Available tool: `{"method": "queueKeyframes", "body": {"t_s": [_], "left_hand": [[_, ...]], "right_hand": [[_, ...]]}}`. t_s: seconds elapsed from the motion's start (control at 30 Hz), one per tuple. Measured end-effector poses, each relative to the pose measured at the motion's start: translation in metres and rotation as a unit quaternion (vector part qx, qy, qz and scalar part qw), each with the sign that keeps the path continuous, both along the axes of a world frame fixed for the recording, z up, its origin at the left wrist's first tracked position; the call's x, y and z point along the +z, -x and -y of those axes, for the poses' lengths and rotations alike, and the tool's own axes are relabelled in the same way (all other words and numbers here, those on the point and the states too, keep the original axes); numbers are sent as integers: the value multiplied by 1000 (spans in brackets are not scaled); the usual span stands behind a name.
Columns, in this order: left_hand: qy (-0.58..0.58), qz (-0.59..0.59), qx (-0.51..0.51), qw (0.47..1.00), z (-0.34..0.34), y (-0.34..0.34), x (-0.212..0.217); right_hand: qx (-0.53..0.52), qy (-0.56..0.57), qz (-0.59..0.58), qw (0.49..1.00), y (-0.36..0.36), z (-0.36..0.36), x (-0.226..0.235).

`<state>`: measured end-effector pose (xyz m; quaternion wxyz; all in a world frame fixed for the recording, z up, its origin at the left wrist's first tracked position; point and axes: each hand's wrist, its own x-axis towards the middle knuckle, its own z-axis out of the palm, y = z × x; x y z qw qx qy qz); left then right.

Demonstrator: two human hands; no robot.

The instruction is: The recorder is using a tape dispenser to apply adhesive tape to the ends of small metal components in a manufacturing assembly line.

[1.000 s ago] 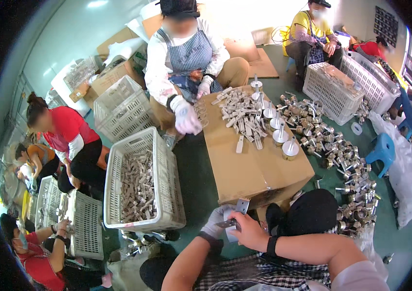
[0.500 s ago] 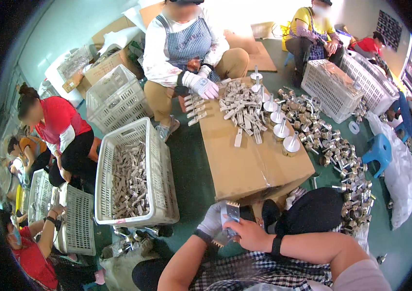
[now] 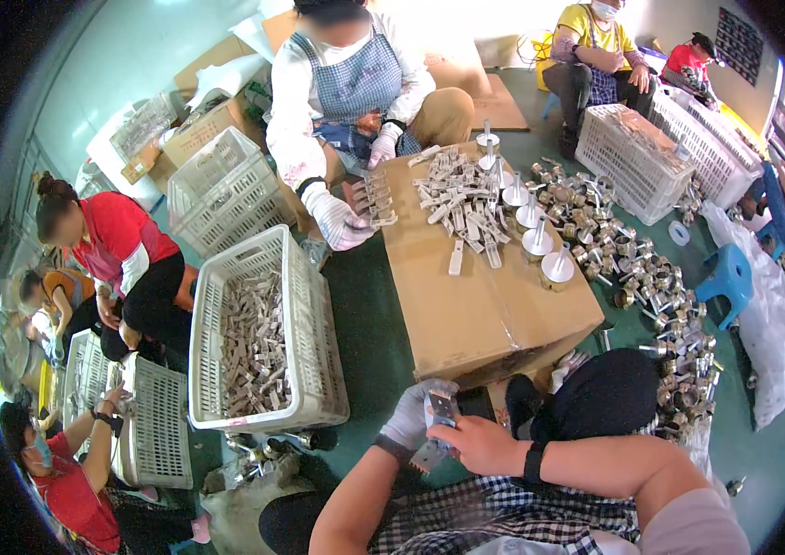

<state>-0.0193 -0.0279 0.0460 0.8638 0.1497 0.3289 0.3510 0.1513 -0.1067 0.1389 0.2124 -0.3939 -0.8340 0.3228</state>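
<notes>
My left hand (image 3: 405,418), in a pale glove, is closed round flat metal pieces (image 3: 444,407) in front of my lap. The bare right hand (image 3: 485,446) pinches the same pieces, its thumb pressed on them. A second flat end (image 3: 429,455) sticks out below the fingers; how the pieces join is hidden. Just beyond my hands stands a cardboard box (image 3: 466,324). On it lie a heap of flat, light metal pieces (image 3: 466,199) and a row of round metal parts with upright stems (image 3: 538,240).
A white crate (image 3: 337,370) full of small metal pieces stands left. More round metal parts (image 3: 661,305) cover the floor at right, near a blue stool (image 3: 727,285). Opposite, a co-worker's gloved hand (image 3: 337,220) is beside a row of flat pieces (image 3: 374,199). Other people sit around.
The flat pieces in my hands have turned slightly; the toothed edge that showed below is no longer plain. The co-worker opposite has moved one gloved hand to the box's left side.
</notes>
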Motion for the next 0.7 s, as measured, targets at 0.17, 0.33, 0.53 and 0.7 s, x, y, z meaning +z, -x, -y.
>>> {"method": "queueKeyframes", "body": {"t_s": [0.17, 0.33, 0.53, 0.7], "left_hand": [[58, 25, 27, 998, 0, -4, -1], [2, -2, 5, 1000, -1, -2, -9], [11, 58, -2, 998, -3, 0, 2], [-61, -15, 2, 998, 6, 3, -16]], "right_hand": [[-6, 2, 16, 1000, 1, 0, -5], [-6, -36, -23, 999, 2, -1, -9], [-7, -20, -6, 1000, 1, 0, -12], [19, 14, 41, 999, 5, -2, 9]]}}
